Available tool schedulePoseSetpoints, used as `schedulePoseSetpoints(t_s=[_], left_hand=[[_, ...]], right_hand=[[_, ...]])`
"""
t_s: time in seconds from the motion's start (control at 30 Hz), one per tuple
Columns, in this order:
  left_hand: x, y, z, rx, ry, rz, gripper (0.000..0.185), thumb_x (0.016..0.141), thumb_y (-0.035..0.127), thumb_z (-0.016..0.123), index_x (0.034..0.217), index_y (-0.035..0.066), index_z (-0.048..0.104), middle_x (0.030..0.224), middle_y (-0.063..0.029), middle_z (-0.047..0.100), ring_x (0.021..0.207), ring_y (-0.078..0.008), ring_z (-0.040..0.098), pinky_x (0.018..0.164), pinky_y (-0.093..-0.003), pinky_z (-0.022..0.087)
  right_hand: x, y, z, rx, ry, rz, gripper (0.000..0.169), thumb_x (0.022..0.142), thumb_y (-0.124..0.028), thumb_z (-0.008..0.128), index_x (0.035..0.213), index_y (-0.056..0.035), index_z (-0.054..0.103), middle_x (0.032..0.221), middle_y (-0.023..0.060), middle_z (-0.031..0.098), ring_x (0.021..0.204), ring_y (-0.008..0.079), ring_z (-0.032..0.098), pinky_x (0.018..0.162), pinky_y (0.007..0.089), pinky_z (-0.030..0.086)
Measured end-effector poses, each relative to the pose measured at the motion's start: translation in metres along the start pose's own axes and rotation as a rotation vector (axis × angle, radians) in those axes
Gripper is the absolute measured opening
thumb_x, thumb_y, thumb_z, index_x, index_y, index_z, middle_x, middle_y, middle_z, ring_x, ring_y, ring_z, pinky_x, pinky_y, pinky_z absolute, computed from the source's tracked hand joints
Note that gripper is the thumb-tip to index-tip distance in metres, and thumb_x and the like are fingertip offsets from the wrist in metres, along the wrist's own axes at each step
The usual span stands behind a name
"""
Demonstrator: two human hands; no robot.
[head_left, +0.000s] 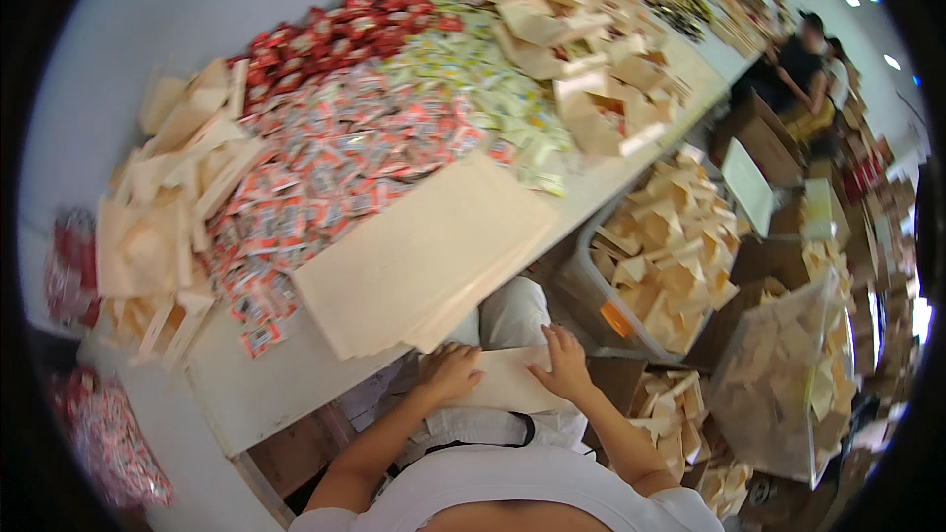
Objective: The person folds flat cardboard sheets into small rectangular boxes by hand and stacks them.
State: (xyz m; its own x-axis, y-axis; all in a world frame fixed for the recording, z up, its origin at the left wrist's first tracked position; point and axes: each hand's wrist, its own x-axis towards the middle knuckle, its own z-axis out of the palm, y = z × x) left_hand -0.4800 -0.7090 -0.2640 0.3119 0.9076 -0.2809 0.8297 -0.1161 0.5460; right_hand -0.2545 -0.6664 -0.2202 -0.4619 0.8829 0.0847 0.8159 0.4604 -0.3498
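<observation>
A flat tan paper piece (510, 382), possibly a folded bag or box blank, lies across my lap. My left hand (449, 371) grips its left end, while my right hand (563, 368) holds the opposite end with the fingers over the edge. Just beyond my hands, a stack of large tan paper sheets (429, 251) rests on the white table (273, 391) and overhangs its near edge. Behind the stack spread many small red-and-white packets (347, 148).
Red packets (325, 37) and pale green packets (473, 59) are heaped farther back. Opened tan paper boxes (170, 185) pile up at left, with more boxes (584, 52) at the far right. Filled plastic bins (628, 295) stand to my right. A seated person (802, 74) is beyond.
</observation>
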Motion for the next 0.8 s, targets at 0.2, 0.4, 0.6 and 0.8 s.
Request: schedulePoseSetpoints(t_s=[0.2, 0.4, 0.6, 0.8], left_hand=[[0.016, -0.009, 0.008, -0.117, -0.001, 0.093, 0.041, 0.074, 0.024, 0.056, 0.110, 0.006, 0.051, 0.104, -0.0147, 0.055, 0.099, -0.0306, 0.051, 0.085, -0.0403, 0.039], [0.019, -0.028, 0.007, -0.274, 0.011, 0.123, 0.033, 0.072, 0.021, 0.060, 0.100, 0.005, 0.058, 0.097, -0.0155, 0.058, 0.091, -0.0315, 0.054, 0.080, -0.0370, 0.043], [0.003, -0.010, -0.030, -0.217, -0.100, 0.133, 0.038, 0.071, 0.018, 0.059, 0.109, 0.012, 0.054, 0.098, -0.0127, 0.058, 0.089, -0.0297, 0.056, 0.077, -0.0369, 0.044], [-0.055, 0.028, -0.075, 0.072, -0.113, 0.067, 0.047, 0.070, 0.009, 0.055, 0.115, 0.021, 0.051, 0.083, -0.0090, 0.059, 0.075, -0.0277, 0.058, 0.064, -0.0356, 0.046]], right_hand=[[-0.029, 0.030, 0.023, 0.005, -0.123, 0.142, 0.056, 0.061, -0.041, 0.070, 0.102, -0.0050, 0.055, 0.098, 0.0125, 0.049, 0.094, 0.0289, 0.045, 0.082, 0.0398, 0.038], [-0.021, 0.030, 0.005, 0.026, -0.190, 0.012, 0.050, 0.064, -0.042, 0.069, 0.096, -0.0057, 0.053, 0.099, 0.0118, 0.050, 0.095, 0.0285, 0.045, 0.079, 0.0400, 0.039], [-0.017, 0.032, 0.012, 0.296, -0.165, 0.074, 0.047, 0.068, -0.033, 0.068, 0.102, -0.0060, 0.049, 0.094, 0.0139, 0.053, 0.080, 0.0300, 0.054, 0.069, 0.0371, 0.044], [-0.021, 0.015, -0.027, 0.554, -0.043, 0.018, 0.017, 0.067, -0.013, 0.070, 0.074, -0.0019, 0.059, 0.068, 0.0104, 0.055, 0.059, 0.0253, 0.053, 0.053, 0.0306, 0.042]])
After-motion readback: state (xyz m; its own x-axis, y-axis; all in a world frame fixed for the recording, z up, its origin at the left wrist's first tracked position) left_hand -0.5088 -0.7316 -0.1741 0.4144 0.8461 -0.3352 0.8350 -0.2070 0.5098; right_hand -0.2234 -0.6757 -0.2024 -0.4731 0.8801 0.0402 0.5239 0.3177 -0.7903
